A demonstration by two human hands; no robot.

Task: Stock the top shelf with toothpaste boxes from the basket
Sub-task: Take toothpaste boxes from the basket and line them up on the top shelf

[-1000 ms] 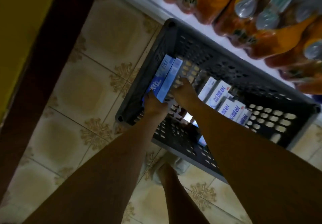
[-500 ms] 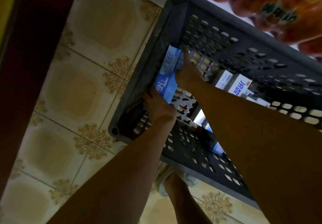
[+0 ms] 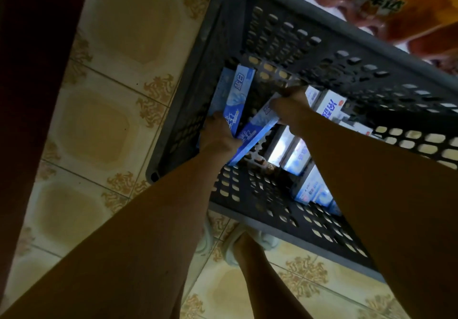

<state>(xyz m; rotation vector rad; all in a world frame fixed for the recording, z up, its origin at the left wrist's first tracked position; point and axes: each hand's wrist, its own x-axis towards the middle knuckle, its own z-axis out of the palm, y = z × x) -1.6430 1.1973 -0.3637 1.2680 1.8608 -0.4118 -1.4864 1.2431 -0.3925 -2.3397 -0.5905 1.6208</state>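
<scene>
Inside the basket [image 3: 347, 53], my left hand [image 3: 219, 136] grips boxes [image 3: 235, 95] against its left wall while my right hand [image 3: 291, 110] grasps another box [image 3: 257, 132], gathering a bundle.

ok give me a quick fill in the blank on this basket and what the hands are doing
1. The left hand grips blue toothpaste boxes against the basket's ____ wall.
2. The right hand holds a tilted blue box by its ____ end.
3. The dark perforated basket stands on a ____ floor.
4. The bottles beyond the basket are ____ in colour.

Missing words: left; upper; tiled; orange
</scene>
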